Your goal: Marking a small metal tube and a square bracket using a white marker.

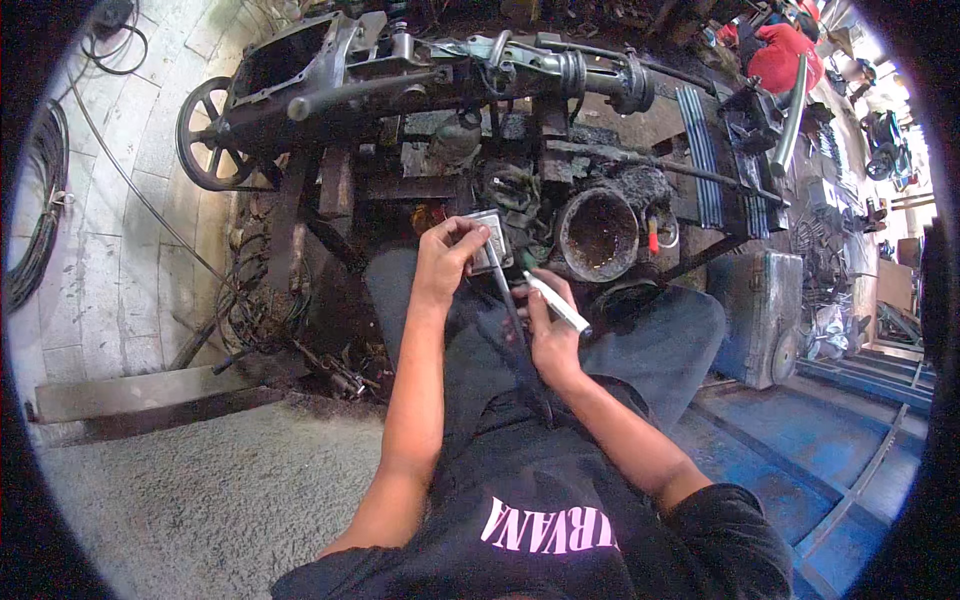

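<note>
My left hand (447,258) pinches a small light-grey square metal piece (487,262) above my lap, thumb and fingers at its upper edge. A long dark rod (512,315) runs from that piece down toward my waist; whether the two are joined I cannot tell. In my right hand (552,330) is a white marker (555,303), its dark end toward the lower right and its other end near the rod. Some fingers of my right hand are hidden behind the marker and rod.
A long greasy machine (420,105) with a spoked wheel (208,134) lies across the front. Beyond my knees stands a dirty round pot (598,235). Grey metal bars (700,155) and a grey metal box (760,320) are at the right. A person in red (785,55) is far right.
</note>
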`<state>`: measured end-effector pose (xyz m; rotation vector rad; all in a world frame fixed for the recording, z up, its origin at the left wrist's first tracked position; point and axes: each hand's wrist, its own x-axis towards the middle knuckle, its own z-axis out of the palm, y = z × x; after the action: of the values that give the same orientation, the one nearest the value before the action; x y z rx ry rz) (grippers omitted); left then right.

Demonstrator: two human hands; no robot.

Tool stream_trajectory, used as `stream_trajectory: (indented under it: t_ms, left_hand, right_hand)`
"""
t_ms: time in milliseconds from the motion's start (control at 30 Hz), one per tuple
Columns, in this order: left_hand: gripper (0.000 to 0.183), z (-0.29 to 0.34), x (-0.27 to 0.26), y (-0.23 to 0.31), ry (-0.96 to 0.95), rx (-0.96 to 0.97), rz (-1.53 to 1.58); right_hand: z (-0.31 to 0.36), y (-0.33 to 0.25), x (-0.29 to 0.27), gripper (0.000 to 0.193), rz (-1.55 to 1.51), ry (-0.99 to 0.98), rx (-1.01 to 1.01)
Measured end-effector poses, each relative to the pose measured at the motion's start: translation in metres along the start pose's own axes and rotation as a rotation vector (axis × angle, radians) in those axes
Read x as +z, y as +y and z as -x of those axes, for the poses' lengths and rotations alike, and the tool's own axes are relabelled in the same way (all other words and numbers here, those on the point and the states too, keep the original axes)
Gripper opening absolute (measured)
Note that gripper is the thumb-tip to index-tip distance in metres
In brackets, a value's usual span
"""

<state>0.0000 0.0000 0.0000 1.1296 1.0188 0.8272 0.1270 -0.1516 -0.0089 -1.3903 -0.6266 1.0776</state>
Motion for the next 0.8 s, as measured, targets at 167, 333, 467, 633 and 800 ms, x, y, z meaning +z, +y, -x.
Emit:
stream_trajectory:
  t_ms: [167,333,467,633,800]
  left_hand:
    - [0.019,0.000,0.002,0.000,0.053,-0.024,0.003]
    - [0.017,0.006,0.014,0.024,0.192,0.045,-0.044]
    - [0.026,0.032,0.025,0.073,0.166,0.151,0.022]
    - [0.055,0.055,-0.006,0.064,-0.197,-0.224,0.004]
    - [0.049,0.072,0.014,0.023,-0.467,-0.469,0.419]
  right_hand:
    - [0.017,-0.015,-0.006,0.035,-0.164,-0.141,0.148]
    - [0.017,-0.027,-0.018,0.038,-0.202,-0.203,0.180]
    - [0.014,-0.052,-0.023,0.040,-0.232,-0.276,0.144]
    - [0.013,-0.097,-0.017,0.033,-0.130,-0.233,-0.137]
    - [0.000,-0.102,-0.013,0.027,-0.098,-0.499,-0.448]
